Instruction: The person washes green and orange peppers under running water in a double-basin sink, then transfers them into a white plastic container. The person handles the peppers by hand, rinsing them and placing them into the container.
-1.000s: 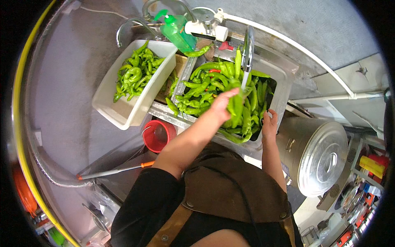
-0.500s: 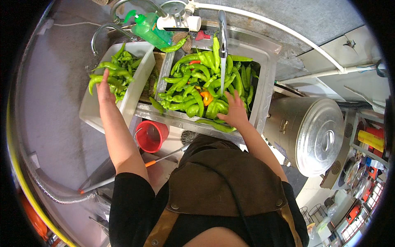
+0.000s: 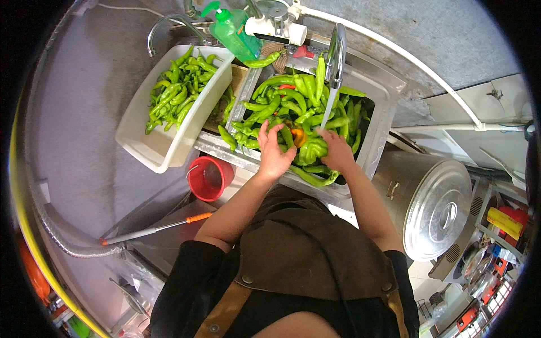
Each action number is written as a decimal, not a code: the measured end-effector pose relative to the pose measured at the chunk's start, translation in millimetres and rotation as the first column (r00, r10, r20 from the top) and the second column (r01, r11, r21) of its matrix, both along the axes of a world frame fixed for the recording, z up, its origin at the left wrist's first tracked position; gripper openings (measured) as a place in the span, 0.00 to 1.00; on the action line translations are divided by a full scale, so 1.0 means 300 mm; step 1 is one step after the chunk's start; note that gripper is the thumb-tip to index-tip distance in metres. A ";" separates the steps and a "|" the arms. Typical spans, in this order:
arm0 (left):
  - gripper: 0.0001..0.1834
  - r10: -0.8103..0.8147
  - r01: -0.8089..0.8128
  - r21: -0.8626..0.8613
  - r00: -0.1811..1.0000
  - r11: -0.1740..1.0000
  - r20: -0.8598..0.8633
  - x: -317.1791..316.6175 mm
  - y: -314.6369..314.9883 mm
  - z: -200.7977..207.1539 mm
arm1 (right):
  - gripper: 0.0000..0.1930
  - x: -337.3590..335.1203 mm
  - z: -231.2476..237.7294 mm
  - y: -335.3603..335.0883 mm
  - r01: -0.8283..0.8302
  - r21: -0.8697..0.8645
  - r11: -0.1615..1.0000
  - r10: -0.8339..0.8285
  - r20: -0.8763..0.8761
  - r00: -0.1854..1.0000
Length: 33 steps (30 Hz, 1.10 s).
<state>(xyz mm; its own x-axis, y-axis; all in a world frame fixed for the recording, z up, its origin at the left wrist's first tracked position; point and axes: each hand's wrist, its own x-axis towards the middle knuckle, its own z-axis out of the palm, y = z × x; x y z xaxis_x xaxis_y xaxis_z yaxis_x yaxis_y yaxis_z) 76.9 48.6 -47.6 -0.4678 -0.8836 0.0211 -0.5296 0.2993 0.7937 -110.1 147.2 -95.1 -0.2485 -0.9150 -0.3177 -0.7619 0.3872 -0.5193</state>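
Long green peppers [image 3: 259,115] fill the metal sink [image 3: 376,147], with an orange pepper [image 3: 299,137] and a bit of red among them. My left hand [image 3: 274,152] is over the near left part of the heap, fingers apart and holding nothing. At the near right, my right hand [image 3: 337,152] reaches onto the peppers with fingers stretched out beside a large wrinkled green pepper [image 3: 313,151]. Its fingertips are blurred near the running water [image 3: 329,108] from the faucet [image 3: 337,53]. To the left, a white tub [image 3: 134,130] holds a smaller pile of green peppers [image 3: 179,96].
Behind the sink stand a green soap bottle [image 3: 235,35] and a second curved faucet [image 3: 163,27]. A red bucket [image 3: 209,178] and an orange-gripped pole [image 3: 163,226] are below, at the left. At the right is a large lidded metal pot [image 3: 437,205].
My left hand has left the white tub, letting go of peppers there, and moved right over the sink. My right hand stays at the sink's near right. The view has shifted slightly.
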 end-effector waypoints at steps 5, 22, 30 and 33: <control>0.28 -0.025 0.028 0.026 0.993 0.999 -0.111 0.005 -0.022 -0.036 | 0.23 -0.127 0.057 0.028 0.302 -0.246 0.921 -0.224 0.300 0.927; 0.19 0.560 0.498 0.857 0.675 0.134 -0.480 -0.421 -0.034 0.002 | 0.28 0.108 0.242 -0.024 0.457 -0.713 0.532 -0.341 0.313 0.886; 0.13 0.619 0.396 0.918 0.728 -0.030 -0.294 -0.390 -0.103 -0.034 | 0.26 -0.091 0.111 -0.003 0.633 -0.603 0.485 -0.550 0.353 0.757; 0.14 0.460 0.377 0.926 0.822 -0.001 -0.335 -0.339 -0.105 -0.012 | 0.32 -0.204 0.051 -0.109 0.465 -0.547 0.696 -0.494 0.105 0.863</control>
<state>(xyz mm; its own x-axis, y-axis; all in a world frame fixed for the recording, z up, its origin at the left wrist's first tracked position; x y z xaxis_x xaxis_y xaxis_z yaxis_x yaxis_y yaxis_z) -24.7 17.1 -51.2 -0.7091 -0.2333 -0.6654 0.0154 -0.9486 0.3161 -171.2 114.5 -79.6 -0.7027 -0.6796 0.2106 -0.5798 0.3755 -0.7230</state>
